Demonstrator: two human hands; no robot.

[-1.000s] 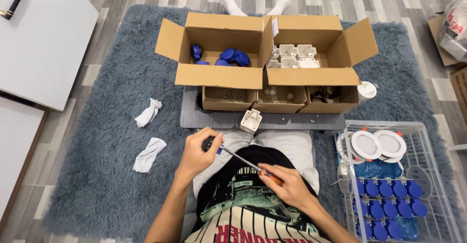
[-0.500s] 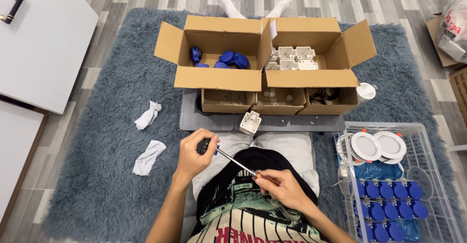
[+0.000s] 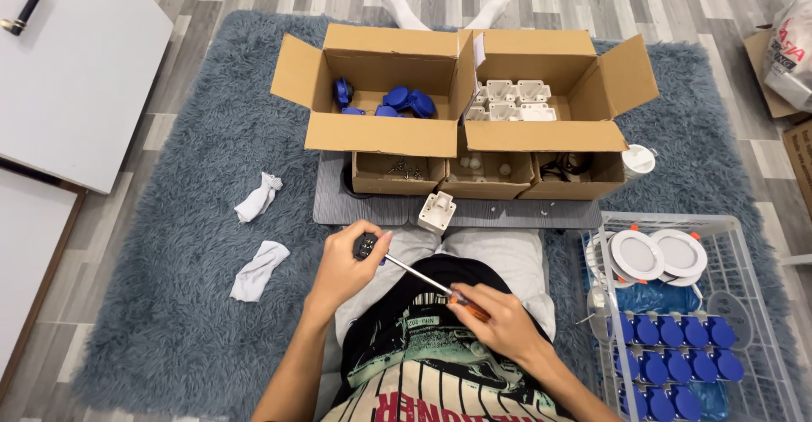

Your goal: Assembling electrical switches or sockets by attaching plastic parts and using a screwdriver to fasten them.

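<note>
Both hands have drawn slightly closer over the lap since half a second ago, and the screwdriver shaft now lies flatter between them. Seen from the head camera, the left hand (image 3: 345, 265), just left of centre in the lower half, has its fingers curled tight around a small black part (image 3: 365, 245). The right hand (image 3: 499, 327), lower and to the right, grips the orange handle of the screwdriver (image 3: 427, 282), whose metal tip meets the black part. A white socket box (image 3: 436, 211) sits on the grey board (image 3: 338, 206) just above the knees. Behind it stand two open cardboard boxes: the left box (image 3: 372, 134) holds blue caps, the right box (image 3: 541, 134) white housings. At lower right a wire basket (image 3: 744, 244) carries round white lamps and rows of blue caps. Two white rags (image 3: 258, 270) lie on the blue-grey rug (image 3: 169, 320) at left.
</note>
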